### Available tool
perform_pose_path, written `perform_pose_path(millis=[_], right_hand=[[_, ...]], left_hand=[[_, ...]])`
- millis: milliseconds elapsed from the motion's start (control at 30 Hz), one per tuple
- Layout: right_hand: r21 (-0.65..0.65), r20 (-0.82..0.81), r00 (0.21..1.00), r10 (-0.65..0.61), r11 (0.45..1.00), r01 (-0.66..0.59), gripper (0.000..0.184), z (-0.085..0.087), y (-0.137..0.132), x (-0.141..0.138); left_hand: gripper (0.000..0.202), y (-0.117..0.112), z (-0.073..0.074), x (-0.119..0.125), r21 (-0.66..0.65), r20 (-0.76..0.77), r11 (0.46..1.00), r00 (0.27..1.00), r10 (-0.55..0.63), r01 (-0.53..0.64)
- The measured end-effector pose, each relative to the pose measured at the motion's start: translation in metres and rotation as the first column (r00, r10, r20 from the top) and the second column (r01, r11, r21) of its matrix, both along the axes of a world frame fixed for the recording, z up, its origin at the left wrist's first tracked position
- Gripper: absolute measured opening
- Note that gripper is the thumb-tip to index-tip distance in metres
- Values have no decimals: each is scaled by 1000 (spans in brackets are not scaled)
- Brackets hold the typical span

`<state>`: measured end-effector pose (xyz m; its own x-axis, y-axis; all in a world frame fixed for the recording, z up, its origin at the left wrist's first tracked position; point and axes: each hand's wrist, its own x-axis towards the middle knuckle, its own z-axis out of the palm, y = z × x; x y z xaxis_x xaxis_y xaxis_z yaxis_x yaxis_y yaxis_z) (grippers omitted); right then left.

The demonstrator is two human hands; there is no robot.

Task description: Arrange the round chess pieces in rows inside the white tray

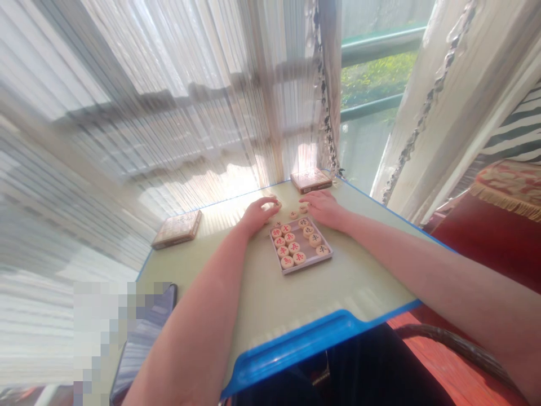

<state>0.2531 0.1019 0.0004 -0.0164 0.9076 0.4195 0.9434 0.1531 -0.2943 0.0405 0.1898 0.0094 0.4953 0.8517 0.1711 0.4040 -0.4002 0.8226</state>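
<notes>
A shallow grey tray (307,261) lies on a pale green table with a blue rim (296,344). Several round wooden chess discs with red or dark characters (291,247) fill the tray. My left hand (258,214) rests just beyond the tray's far left corner, fingers curled around a disc at its fingertips. My right hand (323,206) lies palm down past the tray's far right corner, fingers stretched toward two loose discs (298,212) between the hands.
A flat wooden box (176,228) sits at the table's left edge and another (311,179) at the far corner. A dark phone (146,332) lies near left. Sheer curtains hang behind; a red cushioned seat (477,237) stands on the right.
</notes>
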Motion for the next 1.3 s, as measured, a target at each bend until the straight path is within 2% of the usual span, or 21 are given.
perform_pose_path(millis=[133, 233, 367, 533, 667, 867, 967, 1133, 1300], right_hand=[[160, -45, 989, 144, 978, -135, 30, 11, -8, -1], [269, -93, 971, 220, 945, -188, 30, 23, -17, -6], [258, -146, 942, 301, 931, -258, 31, 28, -22, -11], [194, -174, 940, 294, 946, -260, 33, 24, -21, -10], [191, -174, 940, 293, 947, -260, 36, 25, -21, -10], [116, -158, 967, 201, 976, -184, 31, 29, -20, -8], [129, -158, 962, 224, 970, -205, 29, 31, -22, -9], [226, -169, 947, 273, 946, -233, 24, 35, -27, -15], [208, -154, 948, 279, 947, -245, 24, 36, -28, -13]], left_hand=[[41, -3, 5, 3, -47, 277, 996, 957, 85, -75], [40, -12, 10, 12, -26, 365, 993, 923, 120, -119], [35, -25, 14, 19, 69, 334, 976, 927, 173, -207], [35, -32, 11, 19, 64, 289, 989, 951, 110, -133], [36, -37, 8, 21, 99, 288, 990, 955, 72, -104], [35, -50, 14, 21, 131, 206, 988, 977, 55, -83], [39, -55, 18, 21, 126, 204, 990, 978, 30, -57], [39, -60, 22, 22, 112, 194, 993, 979, -56, 35], [39, -64, 22, 23, 107, 155, 993, 986, -57, 40]])
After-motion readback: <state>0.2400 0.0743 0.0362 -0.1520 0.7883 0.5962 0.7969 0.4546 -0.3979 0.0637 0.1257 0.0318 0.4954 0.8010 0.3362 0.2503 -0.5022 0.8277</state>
